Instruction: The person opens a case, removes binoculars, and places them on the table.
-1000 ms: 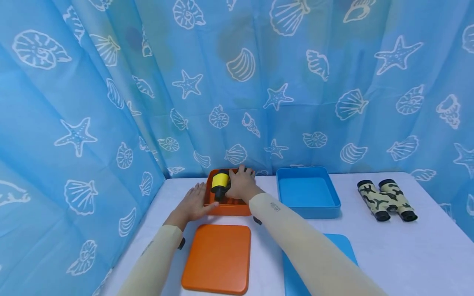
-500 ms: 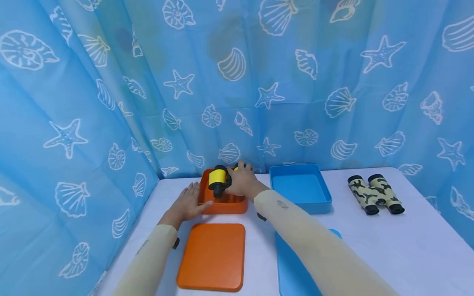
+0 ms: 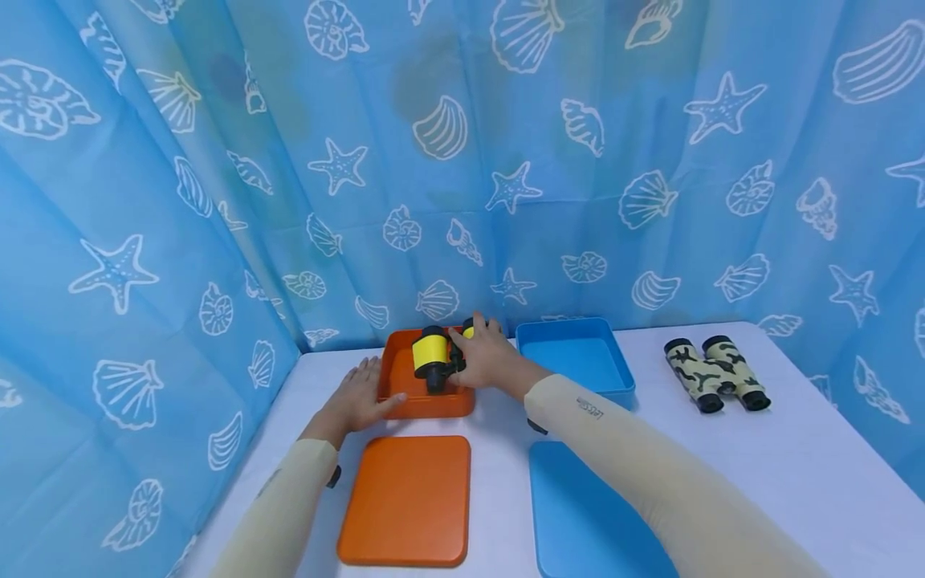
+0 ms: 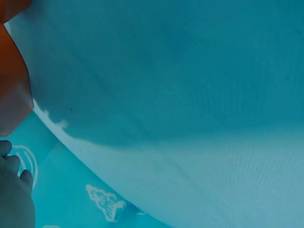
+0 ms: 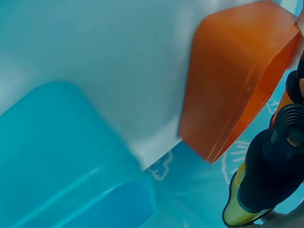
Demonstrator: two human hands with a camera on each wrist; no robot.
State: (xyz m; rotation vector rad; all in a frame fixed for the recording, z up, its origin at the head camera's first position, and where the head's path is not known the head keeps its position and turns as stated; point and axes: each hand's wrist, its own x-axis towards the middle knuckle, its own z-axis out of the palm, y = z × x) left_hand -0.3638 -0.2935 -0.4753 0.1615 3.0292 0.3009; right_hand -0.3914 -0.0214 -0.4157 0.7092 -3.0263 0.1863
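My right hand [image 3: 487, 357] holds a pair of yellow-and-black binoculars [image 3: 430, 353] over the right part of the orange box [image 3: 426, 409]. In the right wrist view, a black eyepiece end of the binoculars [image 5: 270, 171] shows at the right edge, past the orange box's rim. Part of the far barrel is hidden by my fingers in the head view. My left hand [image 3: 356, 399] lies with straight fingers along the orange box's left side, thumb at its front corner. The left wrist view catches only some fingertips and a piece of the orange box [image 4: 12, 85].
Right of the orange box stands an open blue box [image 3: 574, 357]. An orange lid [image 3: 405, 502] and a blue lid [image 3: 592, 514] lie nearer me. Camouflage binoculars [image 3: 715, 373] lie farther right. A blue shell-print curtain [image 3: 462, 201] hangs behind and to the left.
My right hand has lifted the yellow-and-black binoculars from inside the orange box and shifted them rightward. My left hand stays by the box. The head view has turned slightly right.
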